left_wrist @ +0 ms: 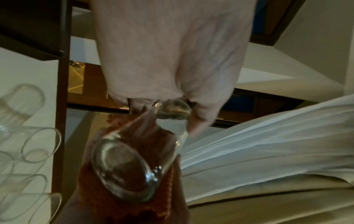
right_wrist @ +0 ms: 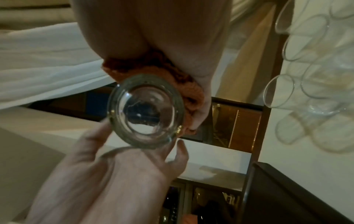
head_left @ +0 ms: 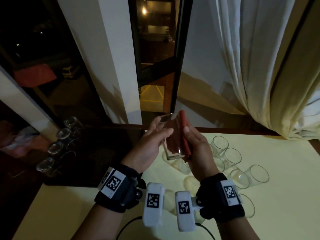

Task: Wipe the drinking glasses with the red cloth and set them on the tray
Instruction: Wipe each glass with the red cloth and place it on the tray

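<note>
While both hands hold one glass [head_left: 173,137], four glasses [head_left: 57,146] on tray [head_left: 97,153].

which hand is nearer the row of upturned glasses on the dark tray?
Left. The left hand holds the clear drinking glass on the side toward the dark tray and its row of upturned glasses; the right hand, pressing the red cloth, is farther.

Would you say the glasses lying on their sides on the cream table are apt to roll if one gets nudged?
Probably yes. The glasses on the table lie on their sides with smooth round walls, so a sideways nudge would likely roll one. They lie close together, so one could knock its neighbours. Clear and thin-rimmed, they are likely fragile, and slippery to grip.
</note>
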`<state>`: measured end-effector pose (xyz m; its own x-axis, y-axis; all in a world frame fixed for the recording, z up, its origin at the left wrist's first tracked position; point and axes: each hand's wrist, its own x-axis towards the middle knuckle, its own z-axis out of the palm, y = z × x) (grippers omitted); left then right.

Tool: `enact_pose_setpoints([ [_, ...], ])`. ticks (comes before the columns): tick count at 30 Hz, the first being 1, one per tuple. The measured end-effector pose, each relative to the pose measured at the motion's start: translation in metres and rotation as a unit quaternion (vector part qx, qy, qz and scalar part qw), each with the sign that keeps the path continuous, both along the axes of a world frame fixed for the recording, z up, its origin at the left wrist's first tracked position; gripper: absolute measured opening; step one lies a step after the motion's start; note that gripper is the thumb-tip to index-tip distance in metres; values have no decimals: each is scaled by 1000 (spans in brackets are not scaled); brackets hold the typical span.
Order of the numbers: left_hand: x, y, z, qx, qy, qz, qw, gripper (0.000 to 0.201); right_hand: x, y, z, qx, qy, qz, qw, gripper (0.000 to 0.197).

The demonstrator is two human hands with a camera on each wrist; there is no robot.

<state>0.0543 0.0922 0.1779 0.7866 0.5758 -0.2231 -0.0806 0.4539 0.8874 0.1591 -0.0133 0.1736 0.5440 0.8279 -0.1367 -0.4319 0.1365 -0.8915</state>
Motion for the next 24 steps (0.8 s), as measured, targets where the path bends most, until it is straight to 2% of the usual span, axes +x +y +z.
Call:
enact_pose_setpoints([
  [3, -1, -4, 0, 25, 8, -26, 999, 69, -5, 1, 1, 10, 3, 0, 1000, 53],
  [5, -3, -7, -2, 13, -12, -36, 999, 87, -6, 1, 1, 25, 30, 17, 999, 46],
  [7, -4, -6, -2, 2, -34, -52, 998, 100, -6, 0, 1, 43, 74, 31, 996, 47],
  [9, -6, -2, -7, 9, -40, -56, 998, 91, -5, -1, -2, 56, 91, 35, 994, 50],
  [11, -6, 4, -15, 13, -22, -36, 999, 78, -5, 0, -2, 39, 39, 13, 998, 48],
  [12, -6, 6, -20, 4, -8, -24, 1000, 78, -6, 1, -2, 25, 3, 2, 1000, 45],
  [14, -5, 5, -22, 10, 16, -21, 1000, 93, -7, 0, -5, 0, -59, -8, 998, 41],
  [16, -5, -1, -22, 18, 33, -35, 999, 108, -10, 1, -7, -19, -76, -8, 997, 44],
  [18, -4, -4, -23, 8, 23, -27, 999, 98, -12, 3, -9, -15, -27, 0, 1000, 48],
  [20, -5, -7, -20, -6, -5, -36, 999, 81, -11, 2, -8, 6, 66, 27, 997, 50],
  [22, -5, -9, -19, -6, -23, -48, 999, 84, -8, -1, -6, 27, 154, 35, 987, 50],
  [24, -4, -5, -20, -8, -26, -40, 999, 85, -5, -1, -6, 35, 151, 26, 988, 51],
])
